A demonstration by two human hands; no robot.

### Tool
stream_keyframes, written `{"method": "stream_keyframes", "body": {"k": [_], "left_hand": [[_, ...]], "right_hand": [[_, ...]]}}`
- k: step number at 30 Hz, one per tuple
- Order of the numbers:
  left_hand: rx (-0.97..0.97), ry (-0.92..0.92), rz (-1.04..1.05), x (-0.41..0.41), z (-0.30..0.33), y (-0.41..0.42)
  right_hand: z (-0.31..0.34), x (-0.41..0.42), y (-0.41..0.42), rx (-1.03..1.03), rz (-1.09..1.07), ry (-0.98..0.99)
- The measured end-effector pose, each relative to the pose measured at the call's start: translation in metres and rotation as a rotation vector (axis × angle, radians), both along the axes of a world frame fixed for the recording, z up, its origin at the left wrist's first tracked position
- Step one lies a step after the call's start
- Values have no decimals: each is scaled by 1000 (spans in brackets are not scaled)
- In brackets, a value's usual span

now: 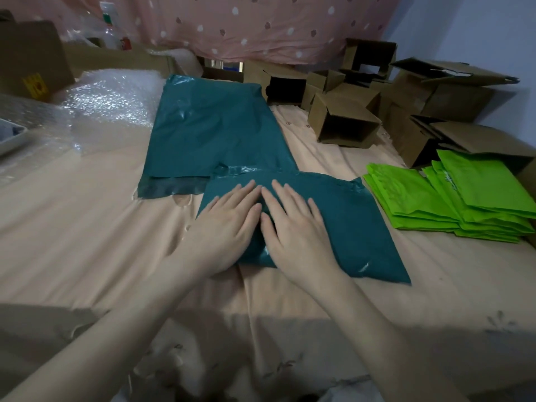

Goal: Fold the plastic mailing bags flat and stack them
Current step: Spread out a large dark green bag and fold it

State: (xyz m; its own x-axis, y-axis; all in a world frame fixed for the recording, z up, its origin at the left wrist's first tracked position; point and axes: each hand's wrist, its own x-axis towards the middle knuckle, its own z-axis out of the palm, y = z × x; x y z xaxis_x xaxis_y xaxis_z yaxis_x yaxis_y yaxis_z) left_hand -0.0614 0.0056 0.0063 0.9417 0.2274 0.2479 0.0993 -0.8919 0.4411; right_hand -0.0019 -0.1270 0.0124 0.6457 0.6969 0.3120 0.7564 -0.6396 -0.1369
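Peach bedsheet (87, 227) covers the whole work surface, wrinkled, with faint embroidered sprigs near 5 o'clock. Pink polka-dot fabric (261, 24) hangs along the back at 12 o'clock.

Unfolded teal mailing bag (208, 126) lies flat at centre, running toward 12 o'clock, its darker flap end at 9 o'clock of the hands. Folded teal mailing bag (348, 221) sits at centre under both hands, its far edge overlapping the near end of the unfolded one.

Bubble wrap (110, 97) heaped at 10 o'clock. Big carton (32, 53) behind it at 10–11 o'clock carries a yellow sticker; print too blurred to read. Cluster of small open cardboard boxes (342, 123) from 1 to 2 o'clock.

Stack of lime-green bags (452, 204) at 3 o'clock, in two overlapping piles, well apart from the teal bag. Faint script on one; unreadable.

Left hand (229, 221) and right hand (295, 224) side by side, palms down, fingers spread flat, pressing on the folded bag's left part; forefingers nearly touching. Neither hand pinches anything.

Clear bottle (113, 27) at 11 o'clock; label illegible.
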Motion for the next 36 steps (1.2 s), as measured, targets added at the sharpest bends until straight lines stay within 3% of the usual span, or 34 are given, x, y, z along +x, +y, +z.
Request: {"method": "stream_keyframes", "body": {"k": [4, 8, 12, 20, 23, 29, 33, 36], "left_hand": [[113, 0, 2, -2, -21, 5], [-6, -10, -51, -3, -28, 7], [-199, 59, 55, -5, -26, 12], [-245, 154, 95, -5, -16, 14], [-194, 137, 134, -3, 0, 13], [103, -6, 48, 37, 19, -19], [180, 149, 36, 62, 11, -28], [190, 200, 57, 64, 3, -27]], "right_hand": [[-17, 1, -3, -92, -38, -47], [-18, 2, -3, -101, -25, -40], [-16, 8, -16, -43, -87, 31], [-13, 37, -60, -14, -222, 200], [-9, 38, -59, 14, -237, 261], [9, 63, -46, 47, -183, 117], [1, 77, -43, -74, -213, 308], [-4, 79, -43, -75, -216, 348]]}}
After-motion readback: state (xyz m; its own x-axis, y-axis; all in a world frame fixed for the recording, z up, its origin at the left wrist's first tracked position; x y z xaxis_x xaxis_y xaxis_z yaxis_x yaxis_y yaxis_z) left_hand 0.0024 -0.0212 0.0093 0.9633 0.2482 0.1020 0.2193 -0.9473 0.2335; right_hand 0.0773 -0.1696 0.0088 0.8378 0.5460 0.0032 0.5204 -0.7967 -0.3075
